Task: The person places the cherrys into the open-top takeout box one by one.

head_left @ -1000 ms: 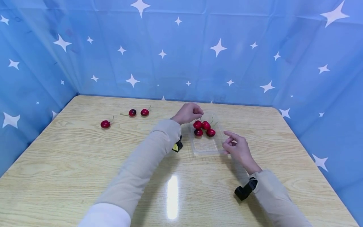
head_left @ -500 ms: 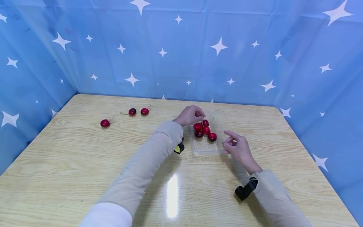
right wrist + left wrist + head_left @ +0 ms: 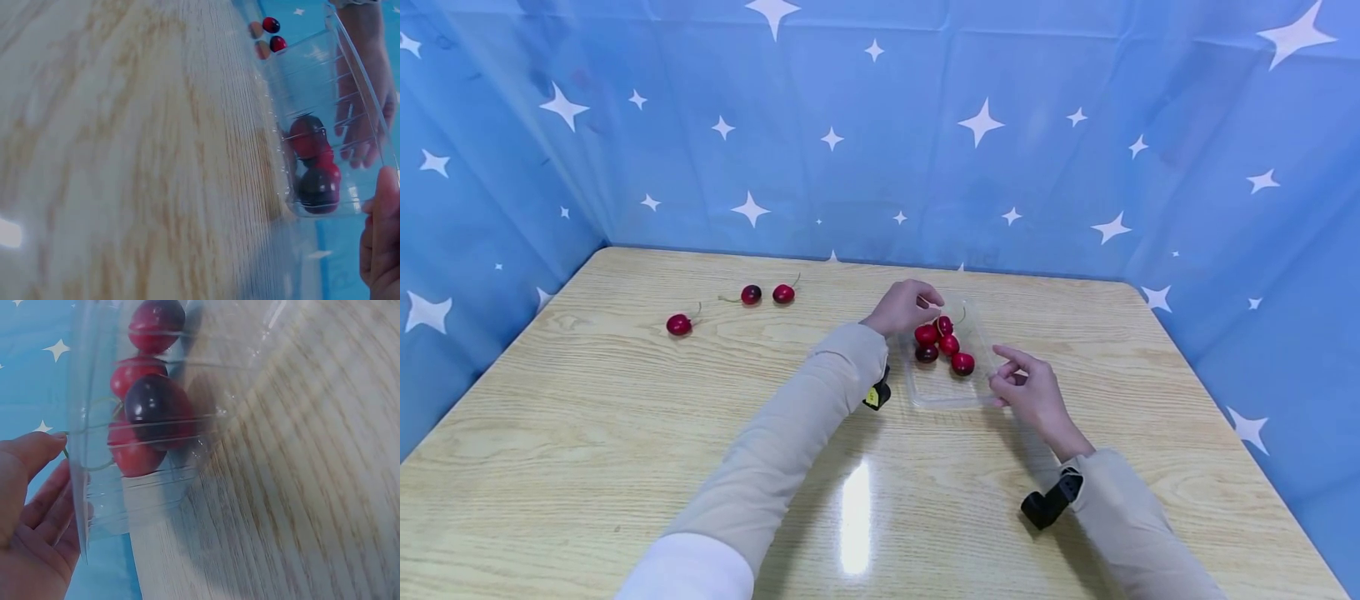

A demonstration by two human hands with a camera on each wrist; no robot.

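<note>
A clear plastic box (image 3: 943, 392) holds several dark red cherries (image 3: 962, 364), bunched toward its far half. My left hand (image 3: 904, 306) hovers at the box's far left corner. In the left wrist view, that hand's thumb and fingers stand apart just outside the box's clear wall, and a thin green stem (image 3: 94, 467) curves close to the thumb tip. My right hand (image 3: 1033, 400) is at the box's right side. Its thumb and a finger pinch the rim, while the index finger extends over it. In the right wrist view, the cherries show through the wall.
On the far left of the wooden table (image 3: 625, 433) lie three more stemmed cherries, one of them a lone cherry (image 3: 679, 324) nearer the front. A blue curtain (image 3: 865, 167) with white stars stands behind the table.
One more cherry shows at the far end of the box, below the left hand's fingers. The other cherries inside have shifted slightly nearer and right. The left hand lowered slightly; the right stayed still.
</note>
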